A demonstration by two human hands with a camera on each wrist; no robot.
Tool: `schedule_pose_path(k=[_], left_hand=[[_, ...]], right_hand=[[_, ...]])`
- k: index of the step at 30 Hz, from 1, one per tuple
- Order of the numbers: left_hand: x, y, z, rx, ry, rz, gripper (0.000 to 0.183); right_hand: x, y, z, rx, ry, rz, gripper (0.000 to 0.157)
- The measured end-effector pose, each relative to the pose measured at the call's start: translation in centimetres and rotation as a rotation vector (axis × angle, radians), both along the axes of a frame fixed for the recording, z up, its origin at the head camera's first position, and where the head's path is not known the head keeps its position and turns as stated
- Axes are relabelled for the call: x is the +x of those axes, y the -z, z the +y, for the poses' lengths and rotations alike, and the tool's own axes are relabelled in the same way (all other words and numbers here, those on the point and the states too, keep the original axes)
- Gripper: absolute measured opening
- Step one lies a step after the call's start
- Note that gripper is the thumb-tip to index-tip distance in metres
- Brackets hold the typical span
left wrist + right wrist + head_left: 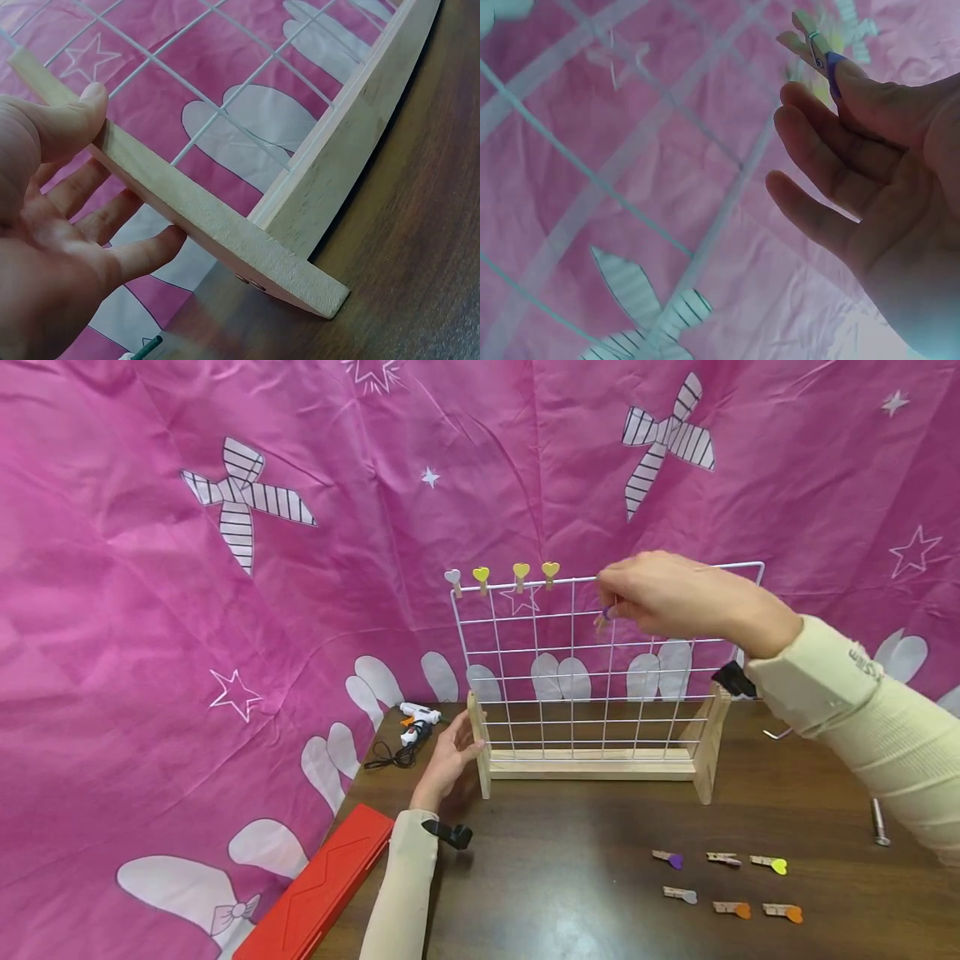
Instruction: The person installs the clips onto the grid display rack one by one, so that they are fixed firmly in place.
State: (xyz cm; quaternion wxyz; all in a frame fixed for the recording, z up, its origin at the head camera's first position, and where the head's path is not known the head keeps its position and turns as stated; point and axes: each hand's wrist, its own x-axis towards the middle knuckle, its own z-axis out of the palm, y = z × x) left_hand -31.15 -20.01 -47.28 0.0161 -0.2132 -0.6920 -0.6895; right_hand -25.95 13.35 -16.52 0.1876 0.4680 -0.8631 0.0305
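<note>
A white wire grid (573, 652) stands upright in a wooden stand (592, 770). My left hand (448, 760) holds the stand's left side post (180, 187), thumb on one face and fingers on the other. Near the grid's top wire, my right hand (667, 593) pinches a clothespin with a purple heart (817, 52) between thumb and fingers. Its wooden legs point away from the hand. Clipped along the top wire at the left are a white heart clothespin (453, 579) and several yellow heart clothespins (521, 574).
Several loose heart clothespins lie front right, among them a purple one (669, 859) and an orange one (783, 912). A red case (322, 881) is at the left edge. Behind my left hand lies a glue gun (420, 714) with its cord. A bolt (879, 822) lies far right.
</note>
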Motion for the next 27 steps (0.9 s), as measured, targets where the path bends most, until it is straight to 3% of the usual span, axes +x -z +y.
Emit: schedule_pose_path(k=[4,8,13,19,27], left_hand=[[-0.1,0.0,0.0,-0.004,0.000,0.012,0.060],[-0.2,0.0,0.1,-0.012,0.005,-0.015,0.060],[0.0,-0.3,0.0,-0.009,0.028,-0.045,0.062],[1.1,-1.6,0.2,-0.024,0.034,-0.049,0.062],[1.4,-2.0,0.2,-0.031,0.020,-0.038,0.062]], right_hand=[[-1.2,-2.8,-0.4,0.040,0.044,-0.002,0.018],[-2.3,-4.2,-0.8,0.075,0.059,-0.004,0.017],[-3.1,-4.8,-1.3,0.095,0.045,0.002,0.020],[-3.8,-5.1,-2.0,0.116,0.030,-0.014,0.026],[-4.1,-5.2,-2.9,0.152,0.073,-0.064,0.023]])
